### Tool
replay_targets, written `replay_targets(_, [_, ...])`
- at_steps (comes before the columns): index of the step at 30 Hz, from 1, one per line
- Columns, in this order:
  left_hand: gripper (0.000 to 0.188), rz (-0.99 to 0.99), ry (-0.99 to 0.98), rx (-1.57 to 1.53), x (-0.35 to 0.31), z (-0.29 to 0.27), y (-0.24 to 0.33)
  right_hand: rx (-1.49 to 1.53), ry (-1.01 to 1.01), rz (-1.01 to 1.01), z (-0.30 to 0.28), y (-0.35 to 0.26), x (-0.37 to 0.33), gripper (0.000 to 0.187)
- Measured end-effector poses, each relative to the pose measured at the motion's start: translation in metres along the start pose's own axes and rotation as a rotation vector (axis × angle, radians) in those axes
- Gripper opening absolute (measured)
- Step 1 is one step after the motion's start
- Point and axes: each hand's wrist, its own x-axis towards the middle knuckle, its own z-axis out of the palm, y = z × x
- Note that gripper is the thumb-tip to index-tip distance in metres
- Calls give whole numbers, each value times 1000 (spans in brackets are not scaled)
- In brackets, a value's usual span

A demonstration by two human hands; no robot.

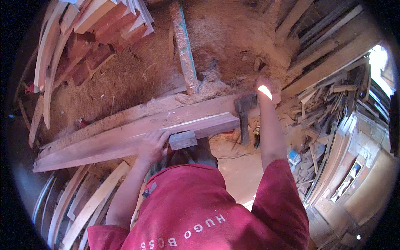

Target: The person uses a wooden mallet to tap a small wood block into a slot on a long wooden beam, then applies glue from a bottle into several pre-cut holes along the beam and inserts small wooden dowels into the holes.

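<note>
A long reddish wooden beam lies along the near edge of the workbench, running from the far left to a metal clamp. My left hand grips the beam near its middle, fingers over its upper face. Just right of that hand, a short grey wooden block sits against the beam's near side. The dark metal clamp stands at the beam's right end. My right arm stretches past it, and my right hand is at the bench's right end in bright light. Its fingers are hard to make out.
Sawdust covers the workbench. A stack of cut boards stands far left, and a paint-marked wooden strip crosses the bench. Long planks lean far right above scrap wood. More boards stand near left.
</note>
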Motion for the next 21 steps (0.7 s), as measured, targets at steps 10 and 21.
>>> replay_targets(10, [48,7,110,128,3,3,6,-66,-169,-124,90,3,59,27])
replay_targets(21, [70,-24,120,238,3,5,10,447,142,-161,6,-12,0,20])
